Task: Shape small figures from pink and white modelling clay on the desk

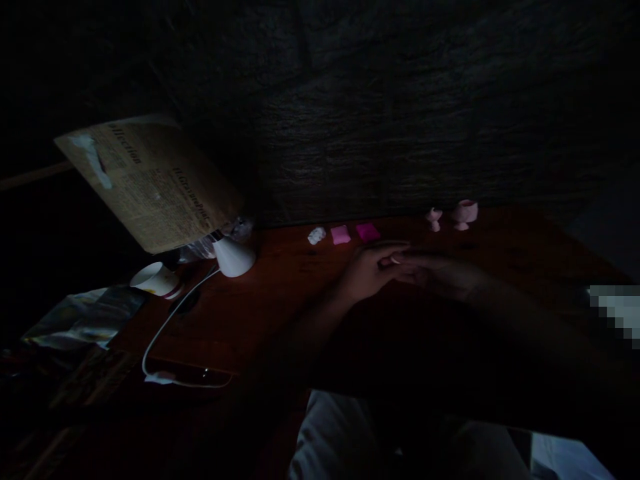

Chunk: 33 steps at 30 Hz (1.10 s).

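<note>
In the dim light my left hand and my right hand meet over the wooden table. Their fingers are closed together around a small pale piece that looks like modelling clay; most of it is hidden. Just beyond the hands lie a crumpled white lump, a light pink square and a magenta square. To the right, near the table's back edge, stand a small pink clay piece on a stem and a larger pink clay goblet.
At left, a white cone-shaped lamp base trails a white cable. A newsprint-patterned panel leans above it. A paper cup lies near a shiny plastic bag. A dark textured wall rises behind the table.
</note>
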### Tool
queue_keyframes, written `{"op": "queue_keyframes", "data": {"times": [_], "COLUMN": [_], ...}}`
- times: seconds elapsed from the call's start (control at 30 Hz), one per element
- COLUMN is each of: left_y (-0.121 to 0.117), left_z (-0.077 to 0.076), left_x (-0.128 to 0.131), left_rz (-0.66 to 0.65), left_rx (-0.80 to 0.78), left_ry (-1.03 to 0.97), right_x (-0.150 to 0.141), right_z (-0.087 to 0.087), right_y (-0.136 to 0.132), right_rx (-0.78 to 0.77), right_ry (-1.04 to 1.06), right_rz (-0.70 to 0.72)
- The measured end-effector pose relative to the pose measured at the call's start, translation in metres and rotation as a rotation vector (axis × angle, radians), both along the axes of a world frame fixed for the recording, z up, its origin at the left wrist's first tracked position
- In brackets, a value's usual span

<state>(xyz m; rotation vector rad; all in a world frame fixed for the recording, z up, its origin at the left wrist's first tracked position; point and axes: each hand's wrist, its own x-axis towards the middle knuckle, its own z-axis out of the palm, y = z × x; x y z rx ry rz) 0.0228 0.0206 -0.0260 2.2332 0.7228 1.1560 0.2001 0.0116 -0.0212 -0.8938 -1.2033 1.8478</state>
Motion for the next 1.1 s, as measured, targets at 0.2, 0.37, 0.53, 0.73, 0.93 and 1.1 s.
{"op": "queue_keyframes", "data": {"times": [0.2,0.37,0.53,0.73,0.93,1.1], "left_y": [0.005,0.004,0.005,0.005,0.008,0.007], "left_z": [-0.002,-0.005,-0.010,-0.006,-0.006,-0.005], "left_x": [-0.002,0.000,0.002,0.000,-0.004,-0.005], "left_rz": [-0.040,-0.082,-0.072,-0.100,-0.020,0.083], "left_rx": [-0.056,-0.114,-0.192,-0.176,-0.202,-0.167], "left_ry": [-0.035,-0.064,-0.118,-0.063,-0.043,0.015], "right_x": [0.001,0.005,0.005,0.007,0.010,0.010], "right_z": [0.000,0.001,0.002,0.002,0.002,-0.001], "right_y": [0.001,0.000,-0.001,0.001,0.003,0.003], "right_rx": [-0.028,0.010,0.016,0.025,0.015,0.003], "right_ry": [0.019,-0.020,0.019,-0.001,-0.013,-0.014], "right_rz": [0.016,0.052,0.060,0.016,0.011,0.005]}}
